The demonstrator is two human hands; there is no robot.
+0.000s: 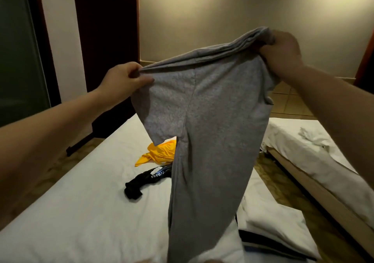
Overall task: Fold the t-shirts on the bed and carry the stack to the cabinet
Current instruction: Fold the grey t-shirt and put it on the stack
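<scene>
Both hands lift a grey t-shirt (pixel 210 121) above the bed (pixel 85 212): left hand (pixel 123 78) pinches one edge, right hand (pixel 281 50) grips the bunched other end.

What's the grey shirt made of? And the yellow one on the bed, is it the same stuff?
The grey shirt: looks like soft cotton knit, matte and speckled, hanging in limp folds. The yellow shirt: probably a slick sports fabric; it shows a slight sheen. Neither is certain.
</scene>
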